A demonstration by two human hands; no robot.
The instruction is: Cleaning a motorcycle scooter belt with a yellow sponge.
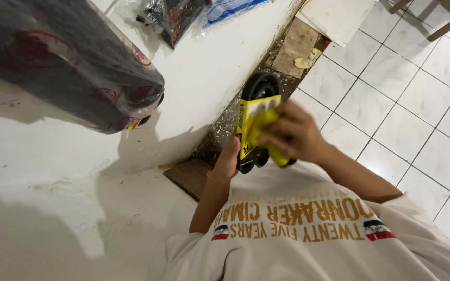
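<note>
Two hands meet over one black looped belt (260,88) in a yellow cardboard sleeve (250,125), held in the air just past the edge of the white table (69,171), above the strip of speckled floor (225,125) and the white tiles (391,88).

At far left, close to the camera and blurred, a big dark roll wrapped in clear plastic (69,57) lies on the table; round red marks show through the wrap, and a small coloured label sits at its near end. Its left part is cut off by the frame. Behind it, at the top edge, a black packet in clear film (170,15) and a blue-and-white packet (230,9) lie on the table, both cropped and hard to read.

The left hand (228,158) props the belt from below, its fingers hidden behind the sleeve, so how tightly they close cannot be told. The right hand (292,132) curls over the sleeve's front, fingers pressed on a yellow piece (266,135) that is smeared by motion; whether it is cloth or packaging cannot be made out.

Farther right, by the wall, lie a flat brown board (299,47) and a white slab (334,18).
</note>
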